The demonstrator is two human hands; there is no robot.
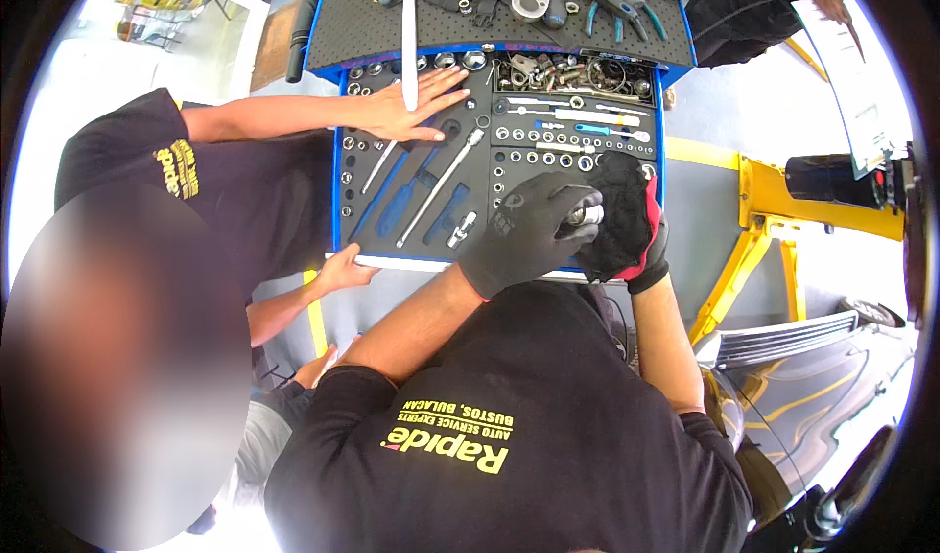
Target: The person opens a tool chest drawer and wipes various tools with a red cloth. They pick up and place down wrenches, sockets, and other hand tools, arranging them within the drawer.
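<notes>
My left hand (529, 230), in a dark work glove, is closed around a shiny metal socket (586, 215) in front of the open drawer. Close beside it, my right hand (650, 271), gloved too, grips a bunched black cloth (612, 225) with a red edge. The cloth hides most of its fingers and part of the drawer's right side. Beneath both hands lies the foam-lined tool drawer (470, 176), its cutouts filled with sockets, a long breaker bar (443, 186) and a universal joint (462, 230). A blue-handled ratchet (605, 131) rests in the right section.
At left a co-worker's hand (416, 108) lies flat on the drawer foam; another hand (343, 269) holds its front edge. Pliers (617, 5) and other tools lie on the cabinet top (343, 34). A yellow stand (754, 250) and a dark car (813, 387) are at right.
</notes>
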